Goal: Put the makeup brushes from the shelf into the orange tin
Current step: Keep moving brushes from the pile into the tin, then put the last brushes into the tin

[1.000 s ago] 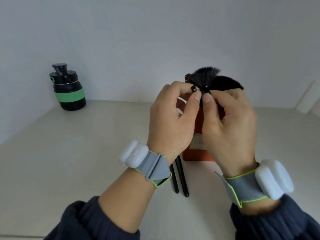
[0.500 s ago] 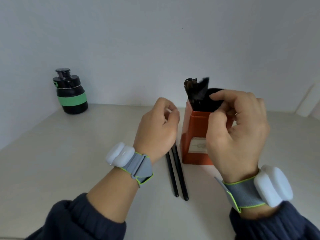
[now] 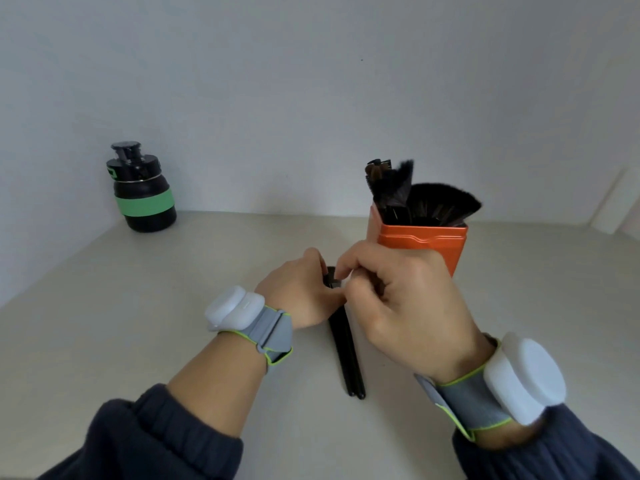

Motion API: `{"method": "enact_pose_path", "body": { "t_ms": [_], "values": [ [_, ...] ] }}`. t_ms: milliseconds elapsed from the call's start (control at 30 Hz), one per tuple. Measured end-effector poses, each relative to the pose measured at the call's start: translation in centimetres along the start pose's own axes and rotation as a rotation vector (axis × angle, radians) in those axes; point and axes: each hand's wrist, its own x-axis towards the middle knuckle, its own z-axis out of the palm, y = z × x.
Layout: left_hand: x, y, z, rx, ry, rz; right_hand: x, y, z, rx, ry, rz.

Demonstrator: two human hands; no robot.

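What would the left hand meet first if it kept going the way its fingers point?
Most likely the upper ends of the two black brushes lying on the shelf, where the left hand already seems to touch them; the right hand sits just beyond. Depth is unclear.

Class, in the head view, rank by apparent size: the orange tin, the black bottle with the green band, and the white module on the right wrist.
Largest to smallest, as they look:
1. orange tin, partly hidden by the right hand
2. black bottle and white wrist module: look alike; the module is much nearer the camera, so unranked.

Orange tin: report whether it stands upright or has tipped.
Upright. The orange tin stands on the shelf, mouth up, with brush heads sticking out above its rim.
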Motion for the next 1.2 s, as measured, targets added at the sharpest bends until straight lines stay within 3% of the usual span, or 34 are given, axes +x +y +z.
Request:
{"method": "enact_pose_path", "body": {
  "t_ms": [167,400,767,1000,1200],
  "values": [
    [0.0,-1.2,-0.5,-0.052,-0.005,-0.048,-0.4,0.3,1.2,-0.089,-0.319,0.069],
    [0.3,-2.7,-0.6,-0.099,0.020,-0.099,-1.2,0.4,2.9,-0.232,-0.558,0.143],
    [0.0,-2.5,-0.7,-0.040,0.051,-0.128,-1.2,-0.1,2.8,-0.279,-0.679,0.246],
    [-0.3,-2.5,-1.0,0.026,0.107,-0.160,-0.6,-0.4,2.1,-0.131,-0.511,0.361],
    [0.0,-1.9,-1.6,-0.229,0.222,-0.075,-0.5,-0.4,1.9,0.039,-0.328,0.325]
  ]
}}
